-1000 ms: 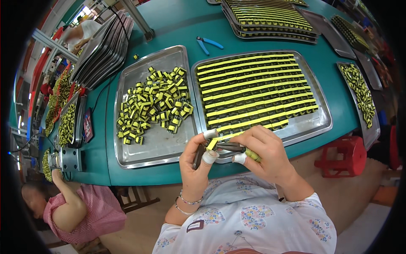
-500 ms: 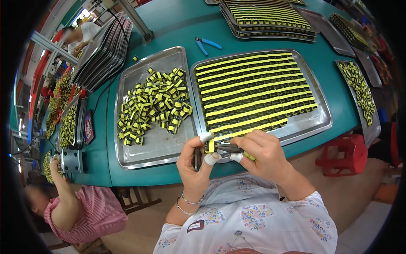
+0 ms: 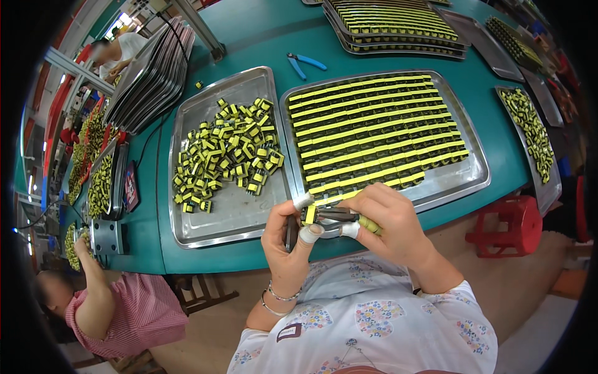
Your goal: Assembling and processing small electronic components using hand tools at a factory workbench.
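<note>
Between its taped thumb and forefinger, my left hand [image 3: 285, 252] pinches a small transformer [image 3: 309, 215] wrapped in yellow tape. A dark, long thing [image 3: 291, 234] also lies inside that hand; its kind is unclear. My right hand [image 3: 398, 230], with a taped finger, grips pliers [image 3: 336, 215] with yellow-green handles. Their narrow jaws reach the transformer's right side; whether they are closed on a part of it I cannot make out. Beyond my hands, a metal tray [image 3: 476, 171] bears tight rows of such transformers. Another tray [image 3: 224, 227] to the left holds a loose heap of them.
Blue-handled cutters [image 3: 308, 62] lie behind the trays on the green table [image 3: 249, 40]. Stacked filled trays [image 3: 398, 47] stand far right, a leaning tray stack [image 3: 152, 75] far left. A red stool [image 3: 506, 227] is at right; a co-worker in pink checks [image 3: 137, 311] sits at left.
My right hand has shifted slightly and turned the pliers, so more of their yellow-green handle shows. The left hand keeps hold of the transformer in nearly the same place.
</note>
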### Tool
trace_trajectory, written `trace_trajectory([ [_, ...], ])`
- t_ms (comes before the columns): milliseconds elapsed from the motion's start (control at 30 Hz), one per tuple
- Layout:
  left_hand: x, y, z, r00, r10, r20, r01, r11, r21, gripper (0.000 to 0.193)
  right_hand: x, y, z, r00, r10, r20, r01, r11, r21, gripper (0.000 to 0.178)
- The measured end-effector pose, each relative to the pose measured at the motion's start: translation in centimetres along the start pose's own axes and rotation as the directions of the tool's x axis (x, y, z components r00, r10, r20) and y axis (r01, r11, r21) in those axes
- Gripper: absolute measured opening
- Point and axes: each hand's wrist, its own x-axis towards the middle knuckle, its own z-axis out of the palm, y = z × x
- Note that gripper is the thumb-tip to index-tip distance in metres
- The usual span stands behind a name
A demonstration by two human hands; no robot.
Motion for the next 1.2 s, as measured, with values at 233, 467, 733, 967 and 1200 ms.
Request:
trace_trajectory([
  [233,-0.2,-0.5,-0.8,0.994,0.105,0.017,-0.106,0.963,0.248,0.041,-0.4,0.0,0.9,1.000,-0.018,0.010,0.019,0.995,-0.100,0.033],
  [467,-0.1,0.4,0.1,0.997,-0.014,0.070,0.013,1.000,0.013,0.046,0.0,0.0,0.6,0.994,0.107,-0.020,-0.102,0.977,0.189,0.033],
  [733,-0.6,1.5,0.5,0.941,-0.209,0.267,0.253,0.957,-0.141,0.061,0.3,-0.3,2.0,0.985,0.080,0.151,-0.161,0.724,0.671,0.032],
  [967,0.1,0.4,-1.1,0.953,-0.204,0.222,0.282,0.864,-0.417,0.052,0.1,-1.3,1.6,0.931,0.267,0.249,-0.336,0.360,0.871,0.028],
  [1200,1.5,0.9,-0.4,0.959,-0.282,-0.026,0.123,0.498,-0.859,0.064,-0.3,-1.4,3.4,0.939,0.288,0.189,-0.319,0.520,0.793,0.031],
])
